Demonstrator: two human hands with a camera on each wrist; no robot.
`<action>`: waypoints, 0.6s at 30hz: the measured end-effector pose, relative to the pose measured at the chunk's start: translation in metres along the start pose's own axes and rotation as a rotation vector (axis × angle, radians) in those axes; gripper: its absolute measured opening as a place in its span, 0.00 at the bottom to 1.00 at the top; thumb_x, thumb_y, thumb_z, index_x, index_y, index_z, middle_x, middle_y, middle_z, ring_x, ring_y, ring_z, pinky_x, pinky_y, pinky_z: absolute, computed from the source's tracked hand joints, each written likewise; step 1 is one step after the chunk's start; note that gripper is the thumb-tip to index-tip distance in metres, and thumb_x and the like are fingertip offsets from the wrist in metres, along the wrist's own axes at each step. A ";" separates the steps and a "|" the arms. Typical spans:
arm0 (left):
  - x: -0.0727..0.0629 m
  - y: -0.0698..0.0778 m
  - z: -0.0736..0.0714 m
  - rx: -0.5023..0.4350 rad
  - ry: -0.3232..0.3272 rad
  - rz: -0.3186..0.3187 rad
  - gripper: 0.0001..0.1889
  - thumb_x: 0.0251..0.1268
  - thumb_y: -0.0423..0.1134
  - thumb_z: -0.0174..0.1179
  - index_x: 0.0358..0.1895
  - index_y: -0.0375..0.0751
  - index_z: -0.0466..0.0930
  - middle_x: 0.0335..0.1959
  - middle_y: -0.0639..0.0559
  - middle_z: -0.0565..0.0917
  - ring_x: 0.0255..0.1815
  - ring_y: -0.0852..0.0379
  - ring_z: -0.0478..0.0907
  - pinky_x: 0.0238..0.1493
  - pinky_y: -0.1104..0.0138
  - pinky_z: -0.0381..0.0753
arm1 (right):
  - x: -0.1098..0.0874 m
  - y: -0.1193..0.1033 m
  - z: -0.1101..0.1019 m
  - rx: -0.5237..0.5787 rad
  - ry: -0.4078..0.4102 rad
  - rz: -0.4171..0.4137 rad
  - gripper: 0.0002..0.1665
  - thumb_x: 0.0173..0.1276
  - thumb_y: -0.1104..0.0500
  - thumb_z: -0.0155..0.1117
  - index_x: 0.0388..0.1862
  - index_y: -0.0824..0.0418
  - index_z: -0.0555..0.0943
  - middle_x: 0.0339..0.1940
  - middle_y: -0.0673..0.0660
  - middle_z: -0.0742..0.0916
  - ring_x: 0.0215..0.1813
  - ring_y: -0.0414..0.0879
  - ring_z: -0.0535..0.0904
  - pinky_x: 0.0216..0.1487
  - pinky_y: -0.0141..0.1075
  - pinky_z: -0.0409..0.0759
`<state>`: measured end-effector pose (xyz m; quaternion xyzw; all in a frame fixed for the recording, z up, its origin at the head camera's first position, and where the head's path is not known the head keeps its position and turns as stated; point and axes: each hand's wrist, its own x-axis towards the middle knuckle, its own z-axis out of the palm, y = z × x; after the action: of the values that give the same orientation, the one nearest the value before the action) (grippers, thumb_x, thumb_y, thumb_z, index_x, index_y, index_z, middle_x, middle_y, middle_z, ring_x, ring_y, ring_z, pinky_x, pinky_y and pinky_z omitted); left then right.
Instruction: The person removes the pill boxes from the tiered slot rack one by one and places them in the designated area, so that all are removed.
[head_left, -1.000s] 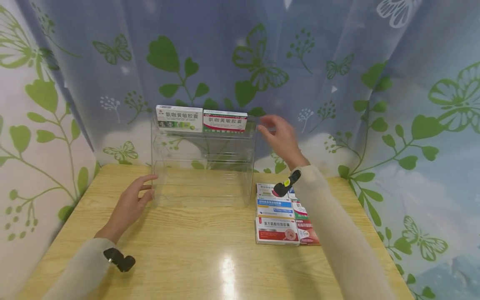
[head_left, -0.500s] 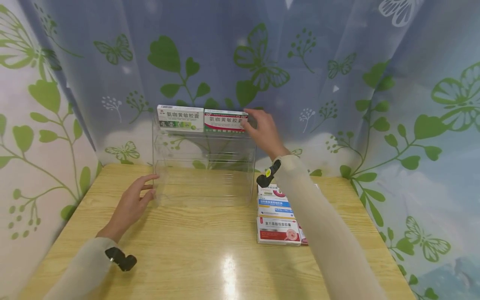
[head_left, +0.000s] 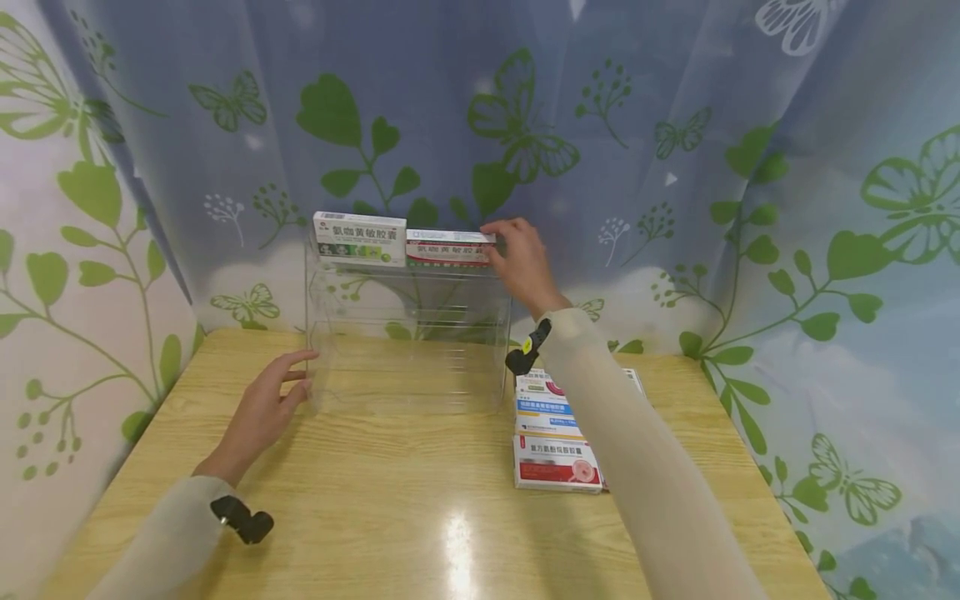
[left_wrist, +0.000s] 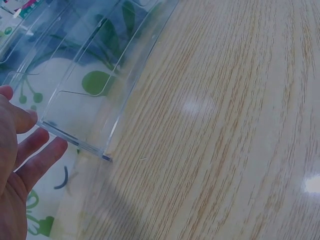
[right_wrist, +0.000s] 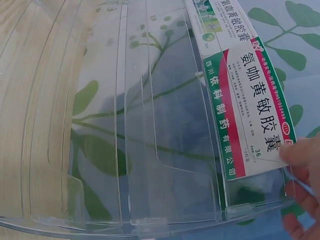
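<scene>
In the head view, a clear acrylic display rack stands on the table with two medicine boxes side by side on its top tier. My right hand pinches the right end of the red-and-white medicine box, thumb on its front face. The right wrist view shows this thumb at the box's corner, other fingers behind the rack's edge. Left of it leans a white-and-green medicine box. My left hand touches the rack's left side with fingers extended; the left wrist view shows the fingertips at the clear panel's edge.
Right of the rack, several medicine boxes lie flat in rows, including a red-and-white one and a blue-striped one. My right forearm partly covers them. A patterned curtain hangs close behind the rack.
My right hand has moved left from beside the rack onto the red-and-white box and taken hold of its end. That box now sits lower, with more of its top face showing. The left hand stays put.
</scene>
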<state>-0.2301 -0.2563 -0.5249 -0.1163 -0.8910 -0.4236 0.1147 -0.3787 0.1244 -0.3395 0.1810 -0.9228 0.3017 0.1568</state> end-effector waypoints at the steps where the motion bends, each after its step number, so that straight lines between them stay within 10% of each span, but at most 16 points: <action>1: 0.000 0.000 0.000 0.000 0.000 0.000 0.26 0.85 0.28 0.56 0.81 0.39 0.68 0.81 0.31 0.69 0.68 0.28 0.81 0.54 0.42 0.92 | 0.000 0.000 0.000 -0.005 0.014 -0.011 0.19 0.84 0.57 0.66 0.69 0.56 0.85 0.64 0.60 0.83 0.68 0.57 0.77 0.74 0.60 0.72; 18: -0.001 0.001 0.000 -0.006 0.003 0.008 0.27 0.85 0.27 0.56 0.81 0.39 0.68 0.80 0.31 0.70 0.67 0.27 0.81 0.55 0.40 0.92 | -0.010 0.006 -0.031 0.266 0.264 -0.220 0.15 0.82 0.67 0.65 0.63 0.67 0.86 0.60 0.66 0.82 0.62 0.57 0.85 0.61 0.46 0.91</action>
<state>-0.2291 -0.2557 -0.5245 -0.1194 -0.8891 -0.4260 0.1172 -0.3668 0.1504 -0.3230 0.2588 -0.8210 0.4229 0.2832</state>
